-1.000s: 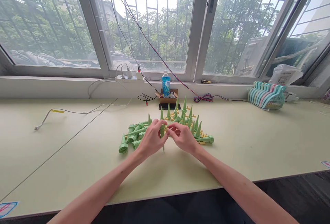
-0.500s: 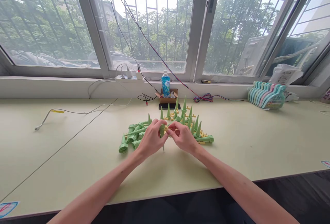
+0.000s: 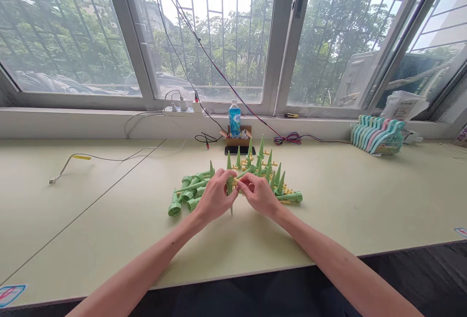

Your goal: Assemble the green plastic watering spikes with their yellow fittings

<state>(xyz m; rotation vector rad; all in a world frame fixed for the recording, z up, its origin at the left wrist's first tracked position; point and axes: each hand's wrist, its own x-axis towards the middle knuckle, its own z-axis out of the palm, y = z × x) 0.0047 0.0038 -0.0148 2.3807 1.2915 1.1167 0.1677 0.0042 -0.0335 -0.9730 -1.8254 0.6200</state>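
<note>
My left hand [image 3: 218, 193] is closed around a green plant watering spike [image 3: 229, 188], held upright with its narrow tip pointing down. From the right, my right hand [image 3: 258, 193] pinches a small yellow valve [image 3: 235, 181] against the side of that spike; the fingertips partly hide it. Left of my hands lies a pile of green spikes [image 3: 189, 190] with wide ribbed caps. Behind and to the right, several more spikes [image 3: 260, 148] stand point up, some with yellow valves on them. Loose yellow valves [image 3: 288, 191] lie among the spikes on the right.
A blue bottle [image 3: 234, 118], a small cardboard box [image 3: 241, 137] and a dark phone [image 3: 240, 150] are at the back of the table [image 3: 346, 210]. Hangers [image 3: 379, 134] stand far right. Cables [image 3: 292, 137] run along the back, and a white cable [image 3: 105, 159] lies on the left.
Both hands stay in nearly the same place, still on the spike and the valve. Only a slight shift of the right fingertips shows.
</note>
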